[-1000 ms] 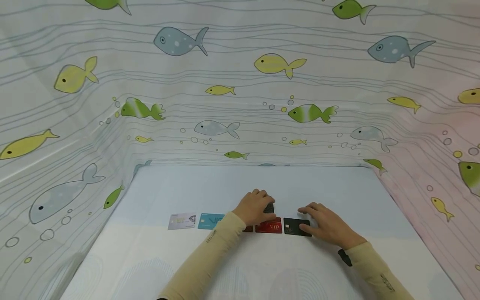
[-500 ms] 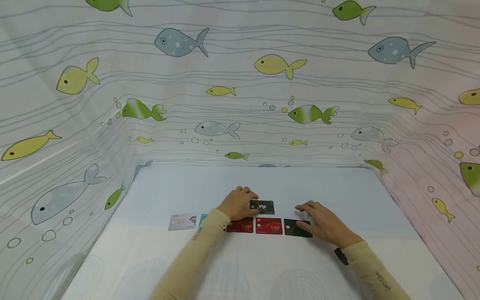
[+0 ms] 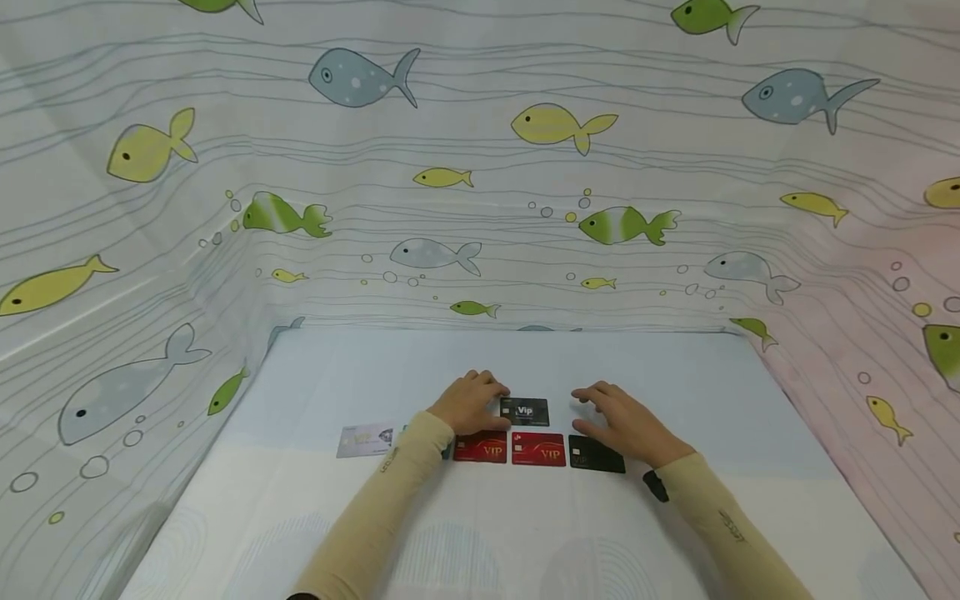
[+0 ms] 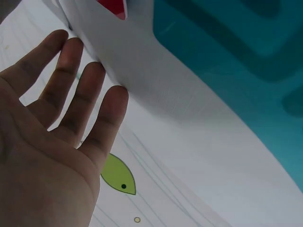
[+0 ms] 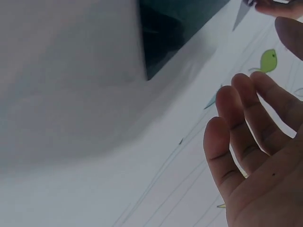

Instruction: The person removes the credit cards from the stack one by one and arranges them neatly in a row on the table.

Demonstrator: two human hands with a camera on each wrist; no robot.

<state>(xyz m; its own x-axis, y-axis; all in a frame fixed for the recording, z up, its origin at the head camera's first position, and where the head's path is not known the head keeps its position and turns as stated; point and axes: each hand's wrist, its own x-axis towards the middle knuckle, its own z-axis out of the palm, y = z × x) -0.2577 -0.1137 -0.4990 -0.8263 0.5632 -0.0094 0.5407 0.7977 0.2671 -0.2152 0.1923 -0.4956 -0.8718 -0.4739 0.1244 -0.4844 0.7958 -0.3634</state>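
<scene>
A row of cards lies flat on the white table: a silver card at the left, a teal card mostly covered by my left arm in the head view, two red VIP cards and a black VIP card. Behind the row lies another black Vip card. My left hand is at its left edge, fingers loosely bent; whether they touch it cannot be told. Over the table just behind the right-hand black card hovers my right hand, holding nothing, its fingers loosely spread.
Fish-patterned cloth walls off the back and both sides of the white table. A dark band shows at my right wrist. Bare tabletop extends in front of and behind the cards.
My left hand has let go of the black Vip card, now lying behind the row, and drawn left. My right hand has shifted left and back, off the right-hand black card.
</scene>
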